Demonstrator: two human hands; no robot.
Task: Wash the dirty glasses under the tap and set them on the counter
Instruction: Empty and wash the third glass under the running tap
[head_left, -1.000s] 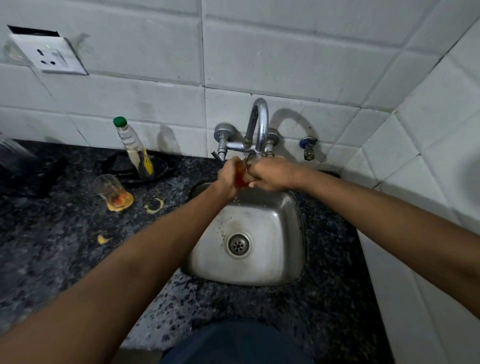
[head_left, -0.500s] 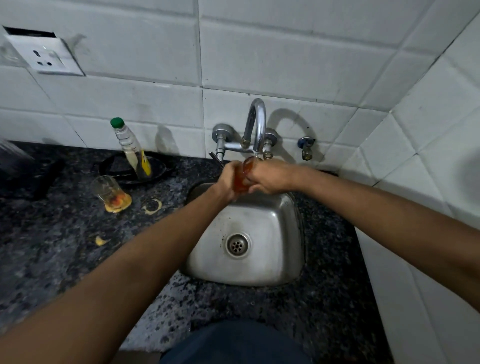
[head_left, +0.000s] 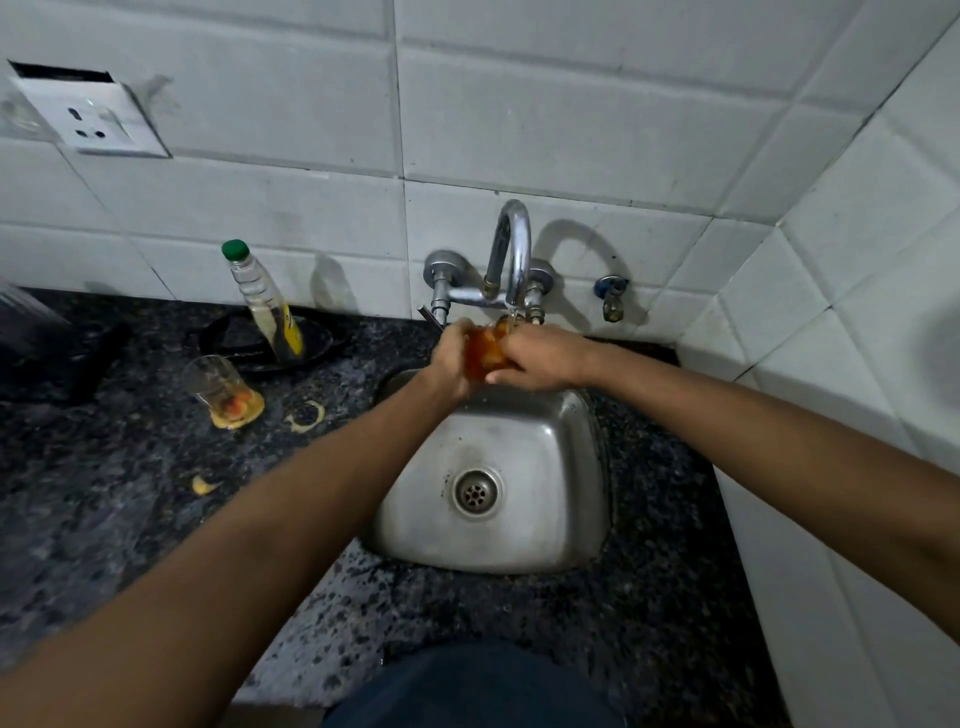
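Left hand (head_left: 451, 358) and right hand (head_left: 540, 358) both wrap an orange-stained glass (head_left: 484, 349) under the running tap (head_left: 511, 249), above the sink (head_left: 498, 540). Second dirty glass (head_left: 221, 387) stands unwashed on the counter (head_left: 104, 493). No clean glass visible; judged early in task.

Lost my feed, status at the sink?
Both hands, left and right, grip glass under tap. Second dirty glass waits on counter. Nothing obstructing.
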